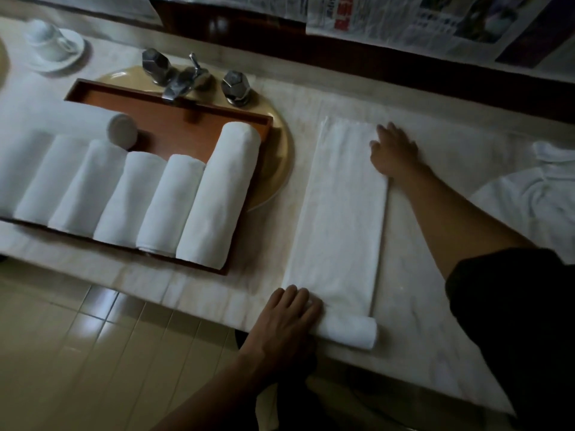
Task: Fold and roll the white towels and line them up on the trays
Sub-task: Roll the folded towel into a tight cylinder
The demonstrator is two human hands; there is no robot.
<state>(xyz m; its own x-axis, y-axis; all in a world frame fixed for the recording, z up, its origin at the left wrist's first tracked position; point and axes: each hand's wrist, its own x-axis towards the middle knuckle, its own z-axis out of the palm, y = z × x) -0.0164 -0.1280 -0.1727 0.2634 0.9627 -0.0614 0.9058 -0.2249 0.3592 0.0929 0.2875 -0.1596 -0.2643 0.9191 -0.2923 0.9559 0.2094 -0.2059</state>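
Observation:
A white towel lies folded into a long strip on the marble counter, its near end rolled into a short cylinder. My left hand rests on the left end of that roll, fingers curved over it. My right hand lies flat with spread fingers on the strip's far right part. To the left, a brown wooden tray holds several rolled white towels lined up side by side, with another small roll lying behind them.
The tray sits over a yellow basin with a chrome tap and two knobs. A cup on a saucer stands at the far left. Loose white towels are heaped at right. Newspapers cover the back wall. Tiled floor lies below the counter edge.

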